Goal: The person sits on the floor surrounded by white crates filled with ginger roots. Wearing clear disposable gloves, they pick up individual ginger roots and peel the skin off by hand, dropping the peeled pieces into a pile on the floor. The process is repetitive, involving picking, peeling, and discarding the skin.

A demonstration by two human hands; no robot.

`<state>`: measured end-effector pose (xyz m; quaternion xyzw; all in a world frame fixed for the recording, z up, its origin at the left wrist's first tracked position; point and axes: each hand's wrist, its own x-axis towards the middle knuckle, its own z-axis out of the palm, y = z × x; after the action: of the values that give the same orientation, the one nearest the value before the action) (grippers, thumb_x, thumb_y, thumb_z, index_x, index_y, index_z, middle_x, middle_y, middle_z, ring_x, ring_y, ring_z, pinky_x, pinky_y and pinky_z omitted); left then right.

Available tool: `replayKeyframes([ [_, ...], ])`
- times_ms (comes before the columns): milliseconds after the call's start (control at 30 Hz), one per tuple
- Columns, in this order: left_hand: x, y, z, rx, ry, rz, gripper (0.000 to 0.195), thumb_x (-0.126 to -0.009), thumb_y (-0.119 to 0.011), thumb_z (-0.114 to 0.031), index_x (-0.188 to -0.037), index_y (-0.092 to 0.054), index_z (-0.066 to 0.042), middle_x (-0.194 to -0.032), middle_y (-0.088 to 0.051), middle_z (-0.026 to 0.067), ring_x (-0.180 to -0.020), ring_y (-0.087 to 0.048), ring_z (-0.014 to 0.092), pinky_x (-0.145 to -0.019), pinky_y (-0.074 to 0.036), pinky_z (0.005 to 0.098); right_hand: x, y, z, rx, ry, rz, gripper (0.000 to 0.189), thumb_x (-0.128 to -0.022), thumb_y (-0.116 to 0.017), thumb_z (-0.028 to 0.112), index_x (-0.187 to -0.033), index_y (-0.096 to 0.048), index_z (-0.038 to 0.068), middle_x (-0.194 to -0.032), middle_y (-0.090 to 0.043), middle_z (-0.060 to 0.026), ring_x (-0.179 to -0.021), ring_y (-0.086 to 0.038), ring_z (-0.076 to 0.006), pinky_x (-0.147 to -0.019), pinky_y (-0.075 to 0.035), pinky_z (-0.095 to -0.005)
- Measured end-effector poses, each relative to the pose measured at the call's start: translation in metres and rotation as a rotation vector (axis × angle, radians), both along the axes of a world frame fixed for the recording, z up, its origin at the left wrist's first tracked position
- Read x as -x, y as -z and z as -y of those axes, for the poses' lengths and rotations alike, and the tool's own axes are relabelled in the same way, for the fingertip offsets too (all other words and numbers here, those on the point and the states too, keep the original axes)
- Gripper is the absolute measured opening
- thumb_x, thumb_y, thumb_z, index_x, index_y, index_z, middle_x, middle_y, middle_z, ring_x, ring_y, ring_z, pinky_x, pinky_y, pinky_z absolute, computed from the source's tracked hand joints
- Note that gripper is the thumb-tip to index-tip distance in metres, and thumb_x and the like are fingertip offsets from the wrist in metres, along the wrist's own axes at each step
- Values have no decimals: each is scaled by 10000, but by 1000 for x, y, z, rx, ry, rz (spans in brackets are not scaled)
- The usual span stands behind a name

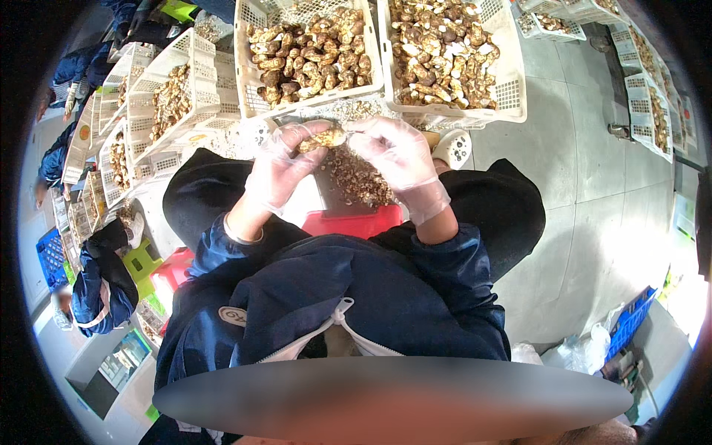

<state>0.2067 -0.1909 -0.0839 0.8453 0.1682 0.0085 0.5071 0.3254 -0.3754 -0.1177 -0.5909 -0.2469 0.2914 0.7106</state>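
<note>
My left hand point(286, 161), in a clear plastic glove, holds a brown-and-cream mushroom point(321, 140) by its sides. My right hand point(392, 153), gloved the same way, has its bent fingertips close to the pale end of that mushroom. Whether a small tool sits between those fingers cannot be made out. Beneath both hands lies a heap of brown mushroom trimmings point(359, 181) on the floor between my feet. Just beyond the hands stand two white plastic crates, the left crate point(311, 103) and the right crate point(512, 108), both holding many whole mushrooms.
At my left, stacked white crates point(203, 72) hold more mushrooms, and a co-worker point(105, 289) in blue is near a green stool point(142, 261). A red stool point(353, 221) shows between my legs. Further crates point(648, 111) line the right. A blue crate point(631, 322) leans behind at right.
</note>
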Motion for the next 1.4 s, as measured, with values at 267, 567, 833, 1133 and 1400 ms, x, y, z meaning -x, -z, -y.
replayKeyframes([
  [267, -6, -13, -5, -236, 106, 69, 434, -834, -751, -57, -1252, -696, -155, -829, -588, 77, -817, -610, 256, -745, -498, 376, -8, -4, -2, 29, -55, -273, 111, -925, -704, 109, -911, -691, -1, -1036, -706, -104, -935, -652, -164, -854, -511, -307],
  [567, -3, 4, -3, 137, 6, 138, 462, -887, -739, -69, -1338, -639, -97, -929, -627, 28, -858, -609, 177, -778, -506, 313, -4, 10, -8, -71, -35, -57, 89, -895, -726, 73, -896, -668, 5, -1050, -702, -127, -941, -653, -193, -858, -509, -314],
  [833, -4, -3, 1, 1011, -246, -26, 358, -1014, -585, -63, -1360, -563, 26, -1079, -673, 81, -802, -602, 127, -744, -526, 277, -2, -2, -7, -87, 5, 8, 97, -904, -704, 65, -983, -695, 9, -1063, -718, -120, -950, -668, -184, -850, -516, -299],
  [1133, -5, -1, 5, 870, -235, 49, 315, -958, -607, -13, -1272, -598, -30, -1147, -665, 71, -872, -619, 141, -775, -538, 281, -5, -4, -3, -46, -15, -91, 95, -901, -723, 98, -845, -691, 29, -1049, -710, -106, -972, -668, -206, -870, -524, -348],
  [1400, -3, -6, 0, 751, -141, 66, 449, -881, -631, 31, -1319, -572, -52, -1214, -655, 71, -994, -621, 131, -814, -529, 265, -4, -4, -2, -26, -65, -3, 124, -906, -740, 130, -861, -690, 26, -1021, -687, -74, -926, -642, -148, -848, -504, -294],
])
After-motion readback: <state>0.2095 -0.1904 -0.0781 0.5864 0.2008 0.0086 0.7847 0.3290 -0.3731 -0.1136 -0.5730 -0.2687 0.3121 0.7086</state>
